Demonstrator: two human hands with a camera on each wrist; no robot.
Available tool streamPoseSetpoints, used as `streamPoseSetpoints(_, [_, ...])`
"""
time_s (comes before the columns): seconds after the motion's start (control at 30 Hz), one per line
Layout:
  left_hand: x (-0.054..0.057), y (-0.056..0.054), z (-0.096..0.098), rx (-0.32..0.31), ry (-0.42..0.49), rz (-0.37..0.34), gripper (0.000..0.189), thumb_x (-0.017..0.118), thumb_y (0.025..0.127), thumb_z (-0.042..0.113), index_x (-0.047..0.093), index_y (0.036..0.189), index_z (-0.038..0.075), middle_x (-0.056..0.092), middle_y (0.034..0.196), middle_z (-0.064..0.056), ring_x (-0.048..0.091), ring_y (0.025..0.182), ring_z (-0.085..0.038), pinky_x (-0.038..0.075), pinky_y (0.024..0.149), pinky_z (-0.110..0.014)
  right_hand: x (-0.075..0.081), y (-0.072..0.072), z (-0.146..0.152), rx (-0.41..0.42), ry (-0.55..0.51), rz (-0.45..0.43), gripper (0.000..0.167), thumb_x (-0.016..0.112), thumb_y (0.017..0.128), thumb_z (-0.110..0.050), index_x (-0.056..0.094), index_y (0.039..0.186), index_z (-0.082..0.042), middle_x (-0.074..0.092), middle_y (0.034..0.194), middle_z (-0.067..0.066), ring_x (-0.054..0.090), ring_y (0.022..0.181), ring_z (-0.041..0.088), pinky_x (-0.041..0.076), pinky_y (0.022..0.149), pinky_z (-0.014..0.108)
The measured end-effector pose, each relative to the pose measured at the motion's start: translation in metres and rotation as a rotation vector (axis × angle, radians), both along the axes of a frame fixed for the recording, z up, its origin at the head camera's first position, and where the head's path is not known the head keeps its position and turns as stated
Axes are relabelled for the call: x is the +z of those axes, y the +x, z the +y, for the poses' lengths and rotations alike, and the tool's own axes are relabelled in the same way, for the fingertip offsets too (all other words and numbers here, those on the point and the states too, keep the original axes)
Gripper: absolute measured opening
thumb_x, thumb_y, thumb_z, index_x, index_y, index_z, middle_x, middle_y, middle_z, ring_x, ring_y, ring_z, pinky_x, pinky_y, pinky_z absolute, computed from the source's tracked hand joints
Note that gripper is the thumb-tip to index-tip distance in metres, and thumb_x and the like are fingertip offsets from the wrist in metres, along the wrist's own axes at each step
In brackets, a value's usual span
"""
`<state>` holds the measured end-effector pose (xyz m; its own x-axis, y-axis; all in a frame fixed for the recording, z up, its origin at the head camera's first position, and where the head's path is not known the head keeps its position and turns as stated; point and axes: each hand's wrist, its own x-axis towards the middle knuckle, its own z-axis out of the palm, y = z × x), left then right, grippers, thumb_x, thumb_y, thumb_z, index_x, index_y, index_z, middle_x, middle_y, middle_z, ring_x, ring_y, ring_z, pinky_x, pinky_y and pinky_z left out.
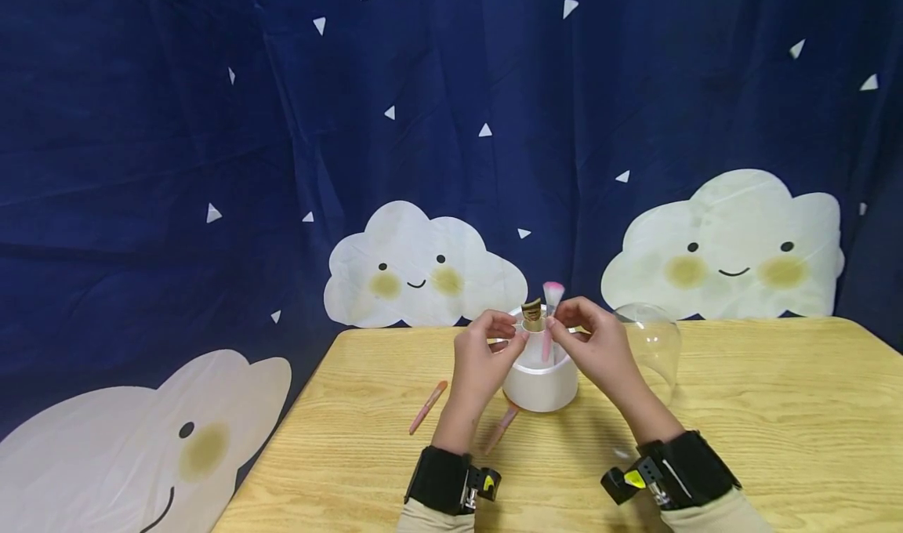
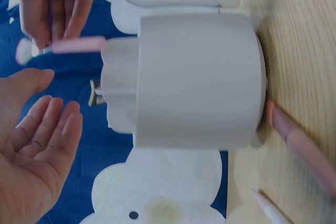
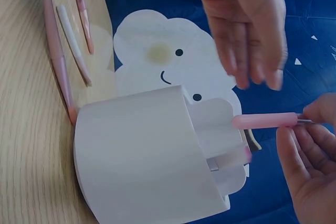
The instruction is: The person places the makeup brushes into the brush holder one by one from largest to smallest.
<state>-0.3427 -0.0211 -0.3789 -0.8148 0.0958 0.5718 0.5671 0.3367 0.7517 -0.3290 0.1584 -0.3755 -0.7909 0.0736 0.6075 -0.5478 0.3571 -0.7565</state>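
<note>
My right hand (image 1: 600,353) pinches a makeup brush (image 3: 265,120) between thumb and fingers, near where its pink handle meets the ferrule. In the head view its pink-and-white bristles point up, and the handle's lower end overlaps the top of the white round brush holder (image 1: 542,388). Another brush with pink-tipped bristles (image 3: 231,159) stands inside the holder. A gold ornament (image 1: 532,311) rises from the holder's middle. My left hand (image 1: 480,364) hovers beside the holder's left rim, fingers relaxed and empty, as the left wrist view shows.
A clear dome cover (image 1: 652,353) stands on the wooden table right of the holder. Pink brushes (image 1: 428,407) lie left of and in front of it, with a slim white one (image 3: 73,45) among them. A dark blue cloud-print curtain (image 1: 451,164) hangs behind the table.
</note>
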Motion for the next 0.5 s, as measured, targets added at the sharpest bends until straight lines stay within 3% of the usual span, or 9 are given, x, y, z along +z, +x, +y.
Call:
streamPoseSetpoints(0.13, [-0.006,-0.006,-0.008,0.053,-0.044,-0.039,0.028,0.081,0.085,0.012,0.068,0.107,0.000,0.071,0.101,-0.014,0.071,0.096,-0.026,0.060,0.081,-0.040,0.001,0.000,0.002,-0.016,-0.005,0.004,0.013,0.074,0.091,-0.006,0.068,0.099,0.002,0.071,0.093,0.014,0.062,0.081,0.002,0.054,0.066,0.016])
streamPoseSetpoints(0.33, [-0.016,-0.011,-0.015,0.134,-0.193,-0.100,0.039,0.085,0.082,0.015,0.067,0.113,-0.001,0.068,0.111,-0.015,0.066,0.104,-0.031,0.057,0.086,-0.040,-0.001,-0.002,0.007,-0.065,-0.007,0.006,0.011,0.072,0.091,-0.004,0.066,0.097,0.003,0.068,0.091,0.016,0.062,0.080,0.001,0.054,0.067,0.014])
streamPoseSetpoints(0.5, [-0.020,-0.012,-0.017,0.150,-0.274,-0.135,0.049,0.086,0.081,0.017,0.065,0.120,-0.004,0.069,0.117,-0.017,0.065,0.106,-0.032,0.055,0.089,-0.040,-0.003,-0.006,0.010,-0.122,0.004,0.039,0.009,0.071,0.089,0.000,0.066,0.095,0.003,0.069,0.088,0.015,0.061,0.077,0.000,0.053,0.065,0.012])
